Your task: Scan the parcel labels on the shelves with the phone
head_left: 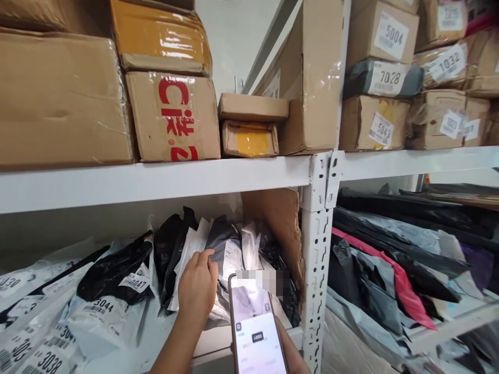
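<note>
My left hand (198, 284) reaches onto the lower shelf with its fingers bent and closed at the near edge of a dark grey mailing bag (218, 238). That bag stands upright and bears a white label (232, 257). Just left of it leans a white mailing bag (190, 244), partly behind the hand. My right hand (290, 345) is wrapped around a phone (258, 332), held upright in front of the shelf with its screen lit. Most of the right hand's fingers are hidden behind the phone.
Labelled parcel bags (103, 311) lie at the left of the lower shelf. A cardboard divider (278, 223) and a white perforated post (315, 270) stand at the right. Cardboard boxes (175, 117) fill the upper shelf (156, 184). Flat bags (390, 259) pile up beyond the post.
</note>
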